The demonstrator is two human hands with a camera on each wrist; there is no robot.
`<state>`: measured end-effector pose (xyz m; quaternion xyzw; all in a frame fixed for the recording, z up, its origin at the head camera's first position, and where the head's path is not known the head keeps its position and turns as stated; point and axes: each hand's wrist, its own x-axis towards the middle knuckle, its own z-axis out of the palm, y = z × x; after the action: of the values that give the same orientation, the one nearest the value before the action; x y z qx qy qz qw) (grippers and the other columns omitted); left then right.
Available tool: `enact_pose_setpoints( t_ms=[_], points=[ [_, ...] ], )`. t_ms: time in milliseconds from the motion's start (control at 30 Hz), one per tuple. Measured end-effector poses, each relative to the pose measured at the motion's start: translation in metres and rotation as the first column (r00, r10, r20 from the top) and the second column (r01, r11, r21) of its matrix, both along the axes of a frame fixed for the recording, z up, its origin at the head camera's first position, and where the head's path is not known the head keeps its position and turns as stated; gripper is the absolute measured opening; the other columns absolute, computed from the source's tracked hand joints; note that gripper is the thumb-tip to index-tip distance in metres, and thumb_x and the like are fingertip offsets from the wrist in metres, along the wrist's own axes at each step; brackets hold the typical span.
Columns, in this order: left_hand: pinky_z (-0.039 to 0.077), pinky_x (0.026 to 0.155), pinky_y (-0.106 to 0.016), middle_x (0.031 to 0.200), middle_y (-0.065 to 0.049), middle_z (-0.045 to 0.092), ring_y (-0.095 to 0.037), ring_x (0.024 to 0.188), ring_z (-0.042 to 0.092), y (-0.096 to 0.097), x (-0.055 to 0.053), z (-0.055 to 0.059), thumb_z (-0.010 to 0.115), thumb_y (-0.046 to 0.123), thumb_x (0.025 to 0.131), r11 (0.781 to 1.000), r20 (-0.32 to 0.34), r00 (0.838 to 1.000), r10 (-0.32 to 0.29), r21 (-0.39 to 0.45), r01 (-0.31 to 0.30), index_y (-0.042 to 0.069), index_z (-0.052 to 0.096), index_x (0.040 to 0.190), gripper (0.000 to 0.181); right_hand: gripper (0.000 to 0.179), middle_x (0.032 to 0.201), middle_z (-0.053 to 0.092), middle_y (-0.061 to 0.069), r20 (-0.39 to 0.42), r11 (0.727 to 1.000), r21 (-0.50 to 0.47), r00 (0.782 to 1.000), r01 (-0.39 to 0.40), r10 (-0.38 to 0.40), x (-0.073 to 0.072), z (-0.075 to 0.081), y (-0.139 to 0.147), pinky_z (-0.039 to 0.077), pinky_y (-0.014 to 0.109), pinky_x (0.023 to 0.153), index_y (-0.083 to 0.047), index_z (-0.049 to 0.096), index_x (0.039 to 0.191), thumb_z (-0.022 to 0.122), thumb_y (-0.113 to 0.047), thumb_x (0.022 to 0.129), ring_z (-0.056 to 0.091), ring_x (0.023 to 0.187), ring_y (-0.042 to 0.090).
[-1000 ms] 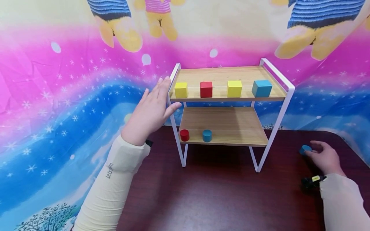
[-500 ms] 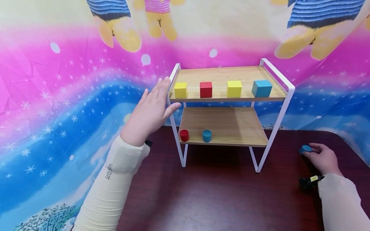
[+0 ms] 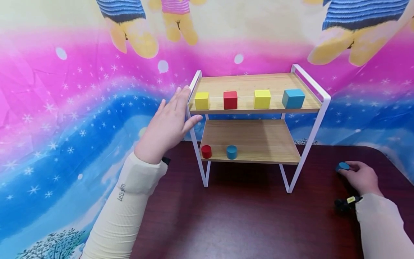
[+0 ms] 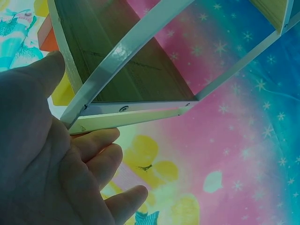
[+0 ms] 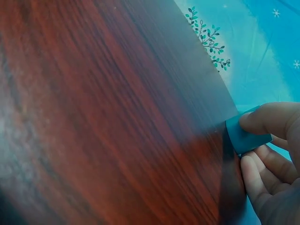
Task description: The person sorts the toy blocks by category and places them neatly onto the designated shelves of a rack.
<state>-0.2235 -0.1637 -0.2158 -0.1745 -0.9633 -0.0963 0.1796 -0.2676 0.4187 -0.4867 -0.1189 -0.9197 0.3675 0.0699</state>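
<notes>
At the table's right side, my right hand (image 3: pixel 363 177) pinches a blue cylinder block (image 3: pixel 342 167) between thumb and fingers. In the right wrist view the same blue block (image 5: pixel 243 135) is low over the wood, the thumb lying on its side. My left hand (image 3: pixel 166 126), fingers straight, rests against the upper left side of a two-tier shelf (image 3: pixel 249 142). The left wrist view has this hand (image 4: pixel 70 150) touching the white metal frame (image 4: pixel 123 51). On the lower tier stand a red cylinder (image 3: pixel 206 151) and another blue cylinder (image 3: pixel 231 152).
Along the upper tier's front edge sit a yellow cube (image 3: pixel 202 101), a red cube (image 3: pixel 230 100), a second yellow cube (image 3: pixel 262 99) and a blue cube (image 3: pixel 293 99). The dark wooden table (image 3: pixel 245 219) extends in front of the shelf. A patterned cloth (image 3: pixel 81 90) hangs behind.
My right hand has shifted very slightly down and left, with its fingers now closer around the blue cylinder. The left hand and the shelf have stayed in place.
</notes>
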Motion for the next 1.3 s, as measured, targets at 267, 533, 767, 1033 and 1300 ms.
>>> enact_pose_setpoints(
  t_ms=[267,533,767,1033,1300],
  points=[
    [0.011,0.123,-0.057,0.167,-0.012,0.022,-0.025,0.156,0.011,-0.001,0.000,0.000,0.058,0.048,0.100,1.000,-0.004,1.000,-0.005,-0.005,0.005,0.012,0.014,0.162,0.085,0.059,0.126,0.051,0.043,-0.024,1.000,0.022,1.000,-0.012,0.013,0.003,-0.002,-0.003,0.050,0.055,0.075,0.016,0.045,0.138,0.060,-0.028,0.102,0.055,0.104,0.052],
    [0.011,0.123,-0.057,0.168,-0.012,0.021,-0.025,0.156,0.011,0.000,0.000,0.000,0.057,0.049,0.101,1.000,-0.007,1.000,-0.015,-0.007,0.015,0.011,0.013,0.163,0.085,0.061,0.126,0.050,0.041,-0.038,0.999,0.032,0.999,-0.015,0.016,0.008,-0.001,-0.005,0.049,0.040,0.069,0.016,0.044,0.138,0.059,-0.032,0.102,0.055,0.105,0.051],
    [0.012,0.123,-0.057,0.167,-0.012,0.022,-0.025,0.156,0.012,0.000,0.000,0.000,0.058,0.048,0.101,1.000,-0.005,1.000,-0.007,-0.010,0.007,0.011,0.014,0.163,0.085,0.063,0.125,0.052,0.040,-0.051,0.999,0.044,0.998,-0.019,0.022,0.012,0.001,-0.007,0.041,0.025,0.063,0.015,0.046,0.137,0.060,-0.035,0.102,0.056,0.104,0.050],
    [0.011,0.124,-0.056,0.167,-0.012,0.022,-0.025,0.156,0.011,0.001,0.002,0.000,0.059,0.048,0.100,1.000,0.005,1.000,0.000,-0.004,0.000,0.011,0.013,0.163,0.085,0.062,0.126,0.051,0.040,-0.047,0.999,0.042,0.999,0.003,-0.001,0.018,0.003,-0.011,0.047,0.038,0.068,0.015,0.045,0.137,0.060,-0.033,0.102,0.056,0.103,0.051],
    [0.012,0.123,-0.057,0.168,-0.012,0.021,-0.025,0.156,0.011,0.001,0.002,-0.001,0.058,0.048,0.100,1.000,-0.001,1.000,-0.001,-0.001,0.001,0.011,0.012,0.163,0.086,0.059,0.123,0.050,0.041,-0.061,0.999,0.052,0.998,0.007,-0.004,0.022,0.005,-0.018,0.047,0.060,0.077,0.016,0.044,0.138,0.059,-0.029,0.103,0.053,0.101,0.051]
  ],
)
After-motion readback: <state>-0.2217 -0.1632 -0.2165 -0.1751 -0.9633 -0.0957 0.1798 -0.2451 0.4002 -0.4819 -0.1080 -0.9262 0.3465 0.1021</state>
